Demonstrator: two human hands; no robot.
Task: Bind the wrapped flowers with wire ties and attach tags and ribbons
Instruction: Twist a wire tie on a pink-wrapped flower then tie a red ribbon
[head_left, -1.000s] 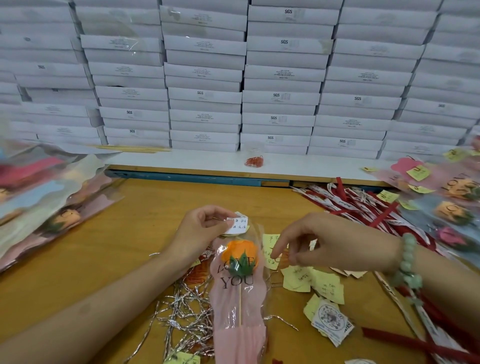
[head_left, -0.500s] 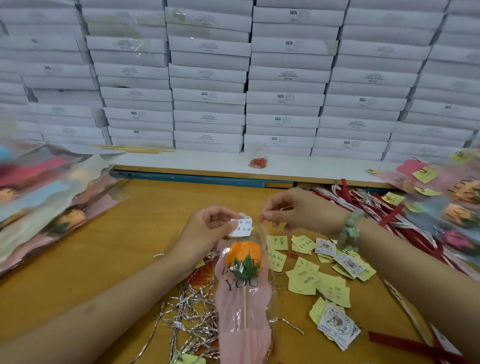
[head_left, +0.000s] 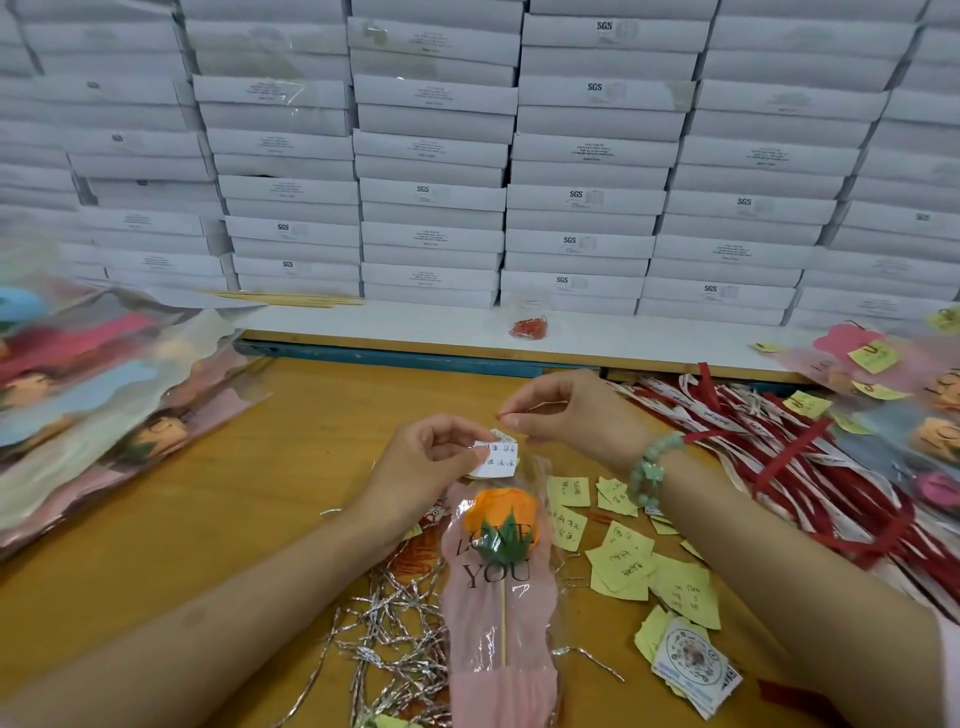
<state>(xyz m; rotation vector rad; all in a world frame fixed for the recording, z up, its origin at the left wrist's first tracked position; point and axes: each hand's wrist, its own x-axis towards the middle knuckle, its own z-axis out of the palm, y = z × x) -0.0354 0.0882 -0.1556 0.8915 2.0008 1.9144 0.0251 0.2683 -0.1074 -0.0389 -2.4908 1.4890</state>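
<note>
An orange flower in a pink "LOVE YOU" sleeve lies on the wooden table, stem toward me. My left hand pinches a small white handwritten tag against the sleeve's top edge. Just right of it, my right hand pinches a thin red item at its fingertips, close to the tag. Silver wire ties lie tangled left of the sleeve. Yellow note tags are scattered to the right, and red and white ribbons lie beyond them.
Wrapped flowers are piled at the left and at the far right. White boxes are stacked as a wall behind a white shelf holding red rubber bands. Round printed stickers lie at the front right.
My right hand has left the yellow notes and come up and leftward to the tag, now pinching a thin red item. My left hand keeps holding the white tag.
</note>
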